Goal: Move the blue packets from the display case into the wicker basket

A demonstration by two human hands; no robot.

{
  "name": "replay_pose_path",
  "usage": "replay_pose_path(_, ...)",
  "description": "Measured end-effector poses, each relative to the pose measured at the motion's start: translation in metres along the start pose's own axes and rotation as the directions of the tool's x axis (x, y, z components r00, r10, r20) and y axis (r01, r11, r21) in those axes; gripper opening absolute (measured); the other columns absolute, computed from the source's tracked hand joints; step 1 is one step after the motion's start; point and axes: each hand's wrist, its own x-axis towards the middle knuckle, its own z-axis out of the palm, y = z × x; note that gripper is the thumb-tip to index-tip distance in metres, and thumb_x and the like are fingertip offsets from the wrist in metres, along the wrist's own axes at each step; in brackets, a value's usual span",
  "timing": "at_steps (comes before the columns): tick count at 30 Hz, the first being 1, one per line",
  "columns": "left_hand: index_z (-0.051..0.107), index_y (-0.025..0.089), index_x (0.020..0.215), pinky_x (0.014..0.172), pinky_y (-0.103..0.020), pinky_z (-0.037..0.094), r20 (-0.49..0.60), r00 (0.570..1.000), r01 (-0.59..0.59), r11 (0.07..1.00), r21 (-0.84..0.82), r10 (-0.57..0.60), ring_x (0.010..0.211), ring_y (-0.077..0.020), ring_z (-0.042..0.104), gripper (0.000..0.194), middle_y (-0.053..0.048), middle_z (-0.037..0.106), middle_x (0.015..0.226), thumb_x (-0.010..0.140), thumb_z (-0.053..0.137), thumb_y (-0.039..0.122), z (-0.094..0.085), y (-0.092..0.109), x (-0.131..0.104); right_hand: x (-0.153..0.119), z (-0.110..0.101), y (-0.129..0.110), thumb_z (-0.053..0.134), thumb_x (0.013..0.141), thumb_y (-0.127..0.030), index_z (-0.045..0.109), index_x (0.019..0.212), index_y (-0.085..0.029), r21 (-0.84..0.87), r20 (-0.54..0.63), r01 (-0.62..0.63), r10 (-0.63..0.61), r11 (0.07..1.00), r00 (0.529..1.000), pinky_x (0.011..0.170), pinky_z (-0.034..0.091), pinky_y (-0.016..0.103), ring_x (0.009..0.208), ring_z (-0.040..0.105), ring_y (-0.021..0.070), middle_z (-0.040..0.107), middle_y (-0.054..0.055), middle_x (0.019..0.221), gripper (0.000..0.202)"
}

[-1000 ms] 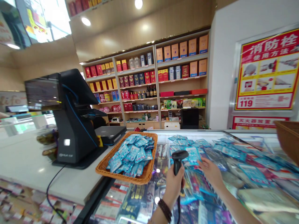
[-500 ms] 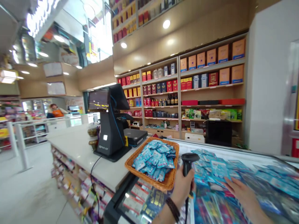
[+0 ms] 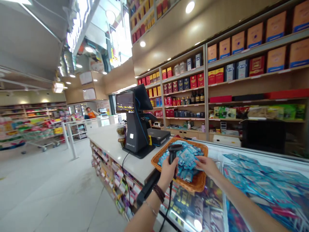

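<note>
My left hand (image 3: 166, 171) is wrapped around a black handheld scanner (image 3: 175, 148). My right hand (image 3: 209, 165) pinches a small blue plastic packet (image 3: 192, 162) at the orange-brown woven basket (image 3: 204, 182). Progress, as judged: partial. The basket holds a heap; many loose blue packets (image 3: 262, 181) lie outside, on the glass-topped table (image 3: 215, 149).

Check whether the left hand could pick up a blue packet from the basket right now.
Probably not: the left hand is wrapped around the black scanner, though blue packets lie close by in the open basket.
</note>
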Motion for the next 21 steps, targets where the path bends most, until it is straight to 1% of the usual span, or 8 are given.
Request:
replay_pose_path(2, 0.059, 0.029, 0.082, 0.048, -0.025, 0.038, -0.042, 0.999, 0.002, 1.000, 0.008, -0.002, 0.045, -0.0127, 0.053, 0.073, 0.009, 0.055, 0.058, 0.084, 0.111, 0.081, -0.015, 0.000, 0.001, 0.006, 0.010, 0.002, 0.101, 0.059, -0.072, 0.087, 0.076, -0.033, -0.065, 0.008, 0.051, -0.050, 0.997, 0.999, 0.087, 0.081, 0.058, 0.085, 0.093, 0.0406, 0.097, 0.012, 0.091, 0.044)
replay_pose_path(5, 0.058, 0.029, 0.081, 0.046, -0.025, 0.038, -0.090, 0.996, 0.006, 1.000, 0.015, -0.005, 0.044, -0.0123, 0.053, 0.078, 0.008, 0.056, 0.058, 0.078, 0.110, 0.088, -0.029, -0.001, 0.001, 0.010, 0.006, 0.011, 0.092, 0.069, -0.070, 0.088, 0.083, -0.034, -0.141, -0.081, 0.137, -0.149, 0.981, 0.986, 0.102, 0.079, 0.060, 0.100, 0.096, 0.0430, 0.099, 0.015, 0.101, 0.039)
replay_pose_path(7, 0.058, 0.029, 0.080, 0.046, -0.025, 0.038, -0.096, 0.995, 0.007, 1.000, 0.019, -0.005, 0.045, -0.0126, 0.053, 0.080, 0.008, 0.056, 0.057, 0.075, 0.108, 0.092, -0.033, -0.002, 0.000, 0.008, -0.011, 0.021, 0.086, 0.073, -0.071, 0.086, 0.085, -0.034, -0.178, -0.163, 0.152, -0.182, 0.972, 0.970, 0.107, 0.078, 0.063, 0.103, 0.095, 0.0439, 0.098, 0.016, 0.101, 0.039)
replay_pose_path(10, 0.059, 0.030, 0.079, 0.045, -0.026, 0.038, -0.079, 0.997, 0.019, 1.000, 0.018, -0.018, 0.045, -0.0130, 0.052, 0.080, 0.007, 0.055, 0.054, 0.073, 0.106, 0.095, -0.029, -0.008, -0.004, 0.000, -0.054, 0.041, 0.078, 0.077, -0.073, 0.081, 0.087, -0.035, -0.273, -0.281, 0.120, -0.198, 0.954, 0.939, 0.107, 0.076, 0.068, 0.103, 0.094, 0.0467, 0.097, 0.017, 0.100, 0.039)
replay_pose_path(13, 0.059, 0.030, 0.079, 0.045, -0.025, 0.038, -0.044, 0.999, 0.025, 1.000, 0.007, -0.024, 0.043, -0.0126, 0.052, 0.080, 0.008, 0.055, 0.055, 0.073, 0.106, 0.095, -0.010, -0.016, -0.009, -0.016, -0.114, 0.060, 0.074, 0.078, -0.069, 0.077, 0.088, -0.035, -0.398, -0.396, 0.043, -0.214, 0.916, 0.893, 0.109, 0.073, 0.071, 0.110, 0.092, 0.0519, 0.095, 0.021, 0.103, 0.035)
replay_pose_path(17, 0.061, 0.029, 0.081, 0.046, -0.025, 0.039, 0.054, 0.998, 0.016, 0.999, -0.046, -0.014, 0.044, -0.0119, 0.053, 0.082, 0.009, 0.057, 0.059, 0.071, 0.107, 0.096, 0.031, -0.023, -0.013, -0.050, -0.192, 0.071, 0.075, 0.081, -0.056, 0.075, 0.093, -0.035, -0.603, -0.458, -0.077, -0.266, 0.794, 0.848, 0.126, 0.065, 0.075, 0.131, 0.088, 0.0576, 0.094, 0.023, 0.114, 0.025)
replay_pose_path(19, 0.062, 0.028, 0.081, 0.045, -0.025, 0.039, 0.129, 0.992, 0.021, 0.996, -0.087, -0.010, 0.044, -0.0109, 0.052, 0.085, 0.009, 0.058, 0.061, 0.069, 0.107, 0.099, 0.057, -0.025, -0.016, -0.069, -0.219, 0.071, 0.079, 0.082, -0.052, 0.078, 0.097, -0.034, -0.681, -0.433, -0.117, -0.269, 0.723, 0.860, 0.133, 0.061, 0.073, 0.144, 0.085, 0.0571, 0.095, 0.024, 0.124, 0.023)
replay_pose_path(21, 0.061, 0.028, 0.080, 0.045, -0.024, 0.038, 0.208, 0.978, 0.037, 0.993, -0.116, -0.012, 0.044, -0.0099, 0.049, 0.087, 0.009, 0.058, 0.061, 0.068, 0.107, 0.101, 0.082, -0.028, -0.019, -0.086, -0.235, 0.069, 0.082, 0.083, -0.052, 0.082, 0.100, -0.034, -0.727, -0.422, -0.148, -0.265, 0.671, 0.867, 0.134, 0.061, 0.072, 0.147, 0.084, 0.0550, 0.096, 0.020, 0.128, 0.025)
